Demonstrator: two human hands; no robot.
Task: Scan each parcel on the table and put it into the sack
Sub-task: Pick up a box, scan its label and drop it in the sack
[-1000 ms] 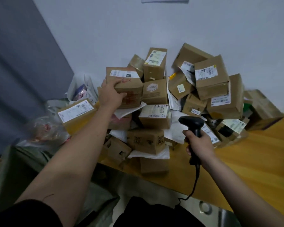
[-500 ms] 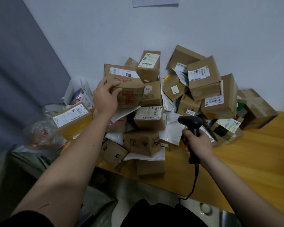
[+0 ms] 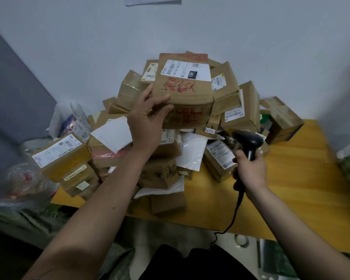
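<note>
Above the heap on the desk [image 3: 303,158], a box [image 3: 185,91] is gripped by the left hand [image 3: 148,120], label up; the scanner [image 3: 249,144] is clasped in the right hand [image 3: 249,172]. Scanning seems next: scanner aimed at the label [image 3: 185,72].

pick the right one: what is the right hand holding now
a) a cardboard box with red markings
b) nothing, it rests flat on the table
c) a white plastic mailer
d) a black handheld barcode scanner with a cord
d: the right hand is wrapped around the grip of the black scanner, its cord trailing down off the table edge, while the left hand holds the box with red markings.
</note>
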